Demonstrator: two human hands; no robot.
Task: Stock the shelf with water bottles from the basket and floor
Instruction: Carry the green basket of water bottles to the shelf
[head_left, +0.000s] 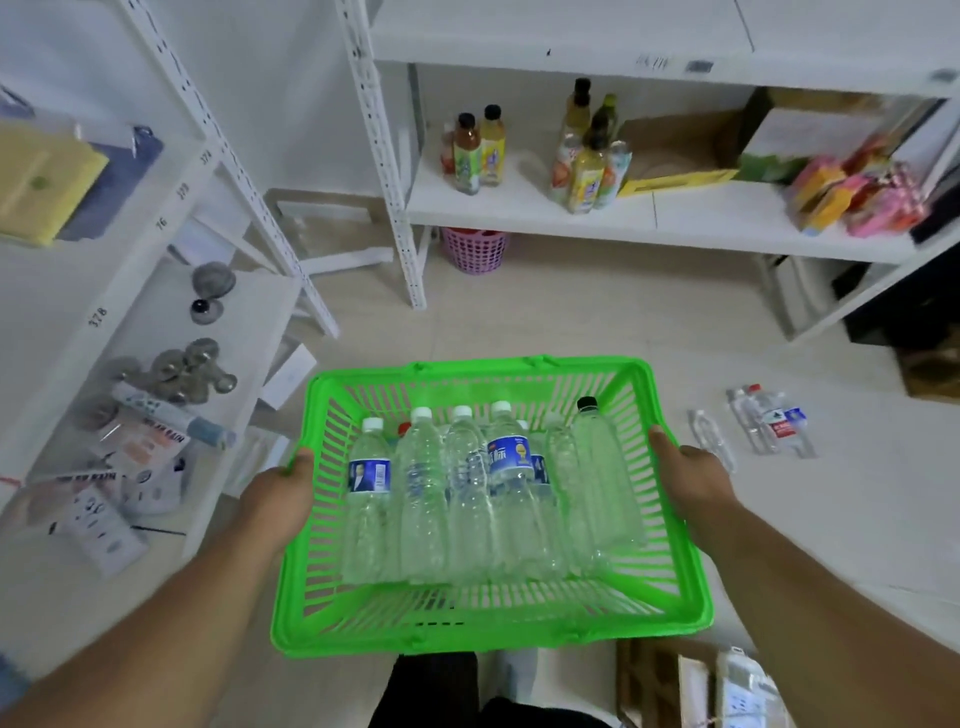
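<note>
A bright green plastic basket (467, 631) is held in the air in front of me. My left hand (283, 493) grips its left rim and my right hand (691, 475) grips its right rim. Inside lie several clear water bottles (470, 499), most with white caps, one with a black cap (587, 404), some with blue labels. More water bottles (769, 421) lie on the floor to the right of the basket. The white shelf (524, 213) stands ahead, its lower board partly bare.
Juice and tea bottles (587, 156) stand on the shelf ahead, with a cardboard tray (675, 150) and colourful packets (857, 197) further right. A pink bin (474, 249) sits under it. A second shelf unit (156, 322) on the left holds metal lids and packets. Boxes (670, 686) lie by my feet.
</note>
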